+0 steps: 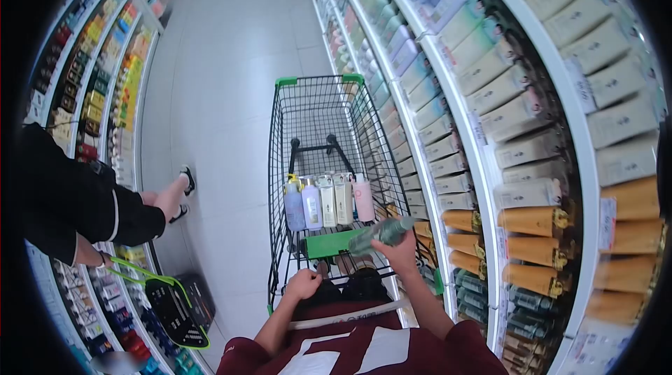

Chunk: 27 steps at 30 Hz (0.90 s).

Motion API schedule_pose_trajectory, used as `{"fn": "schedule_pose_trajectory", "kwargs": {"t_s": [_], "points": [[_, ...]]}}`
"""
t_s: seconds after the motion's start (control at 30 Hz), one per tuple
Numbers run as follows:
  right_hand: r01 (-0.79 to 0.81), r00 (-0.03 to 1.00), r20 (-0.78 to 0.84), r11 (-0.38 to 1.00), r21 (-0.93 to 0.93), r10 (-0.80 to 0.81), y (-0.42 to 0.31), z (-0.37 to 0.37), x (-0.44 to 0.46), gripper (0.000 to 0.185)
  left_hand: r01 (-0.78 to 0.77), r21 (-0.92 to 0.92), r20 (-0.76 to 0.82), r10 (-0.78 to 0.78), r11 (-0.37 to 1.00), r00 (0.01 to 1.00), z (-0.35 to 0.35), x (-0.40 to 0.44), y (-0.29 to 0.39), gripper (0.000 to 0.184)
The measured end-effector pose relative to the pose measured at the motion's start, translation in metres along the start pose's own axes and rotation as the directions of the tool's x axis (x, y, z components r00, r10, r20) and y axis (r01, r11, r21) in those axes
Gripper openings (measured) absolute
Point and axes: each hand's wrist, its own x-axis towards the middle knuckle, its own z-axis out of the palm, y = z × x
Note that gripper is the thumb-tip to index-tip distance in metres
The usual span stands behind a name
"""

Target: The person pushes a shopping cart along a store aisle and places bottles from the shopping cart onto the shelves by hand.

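Note:
A translucent green bottle [381,235] lies tilted in my right hand [400,254], over the near end of the shopping cart [318,98]. My left hand [305,282] is closed near the cart's near left side, beside the green panel [332,243]; what it holds, if anything, is too small to make out. Inside the cart stands a row of bottles: a blue one with a yellow top [294,205], a lilac one [311,205], cream ones [343,200] and a pink one [362,200].
Shelves of bottles and tubes [532,221] run close along the right. At the left, a person in black [91,200] holds a black basket with green handles [171,305] beside another shelf [129,81]. A tiled floor [217,60] stretches ahead.

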Motion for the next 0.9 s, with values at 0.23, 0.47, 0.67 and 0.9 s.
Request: {"fn": "schedule_pose_trajectory", "kwargs": {"t_s": [0.23,0.47,0.67,0.9], "points": [[0.089,0.995,0.027,0.966,0.244,-0.099,-0.053,-0.03,-0.103,0.081,-0.163,-0.045,0.012,0.164,0.986,0.986,-0.013,0.043,-0.017,0.038],[0.143,0.989,-0.105,0.875,0.463,-0.106,-0.075,-0.028,-0.152,0.071,-0.274,-0.011,-0.043,0.273,0.962,0.961,-0.039,0.074,-0.023,0.037],[0.224,0.973,-0.186,0.767,0.601,-0.138,-0.086,-0.024,-0.164,0.061,-0.313,-0.029,-0.023,0.312,0.949,0.95,-0.064,0.067,-0.006,0.035],[0.269,0.958,-0.268,0.638,0.721,-0.102,-0.088,-0.042,-0.169,0.066,-0.24,0.06,-0.046,0.242,0.969,0.969,-0.075,0.077,-0.015,0.032]]}}
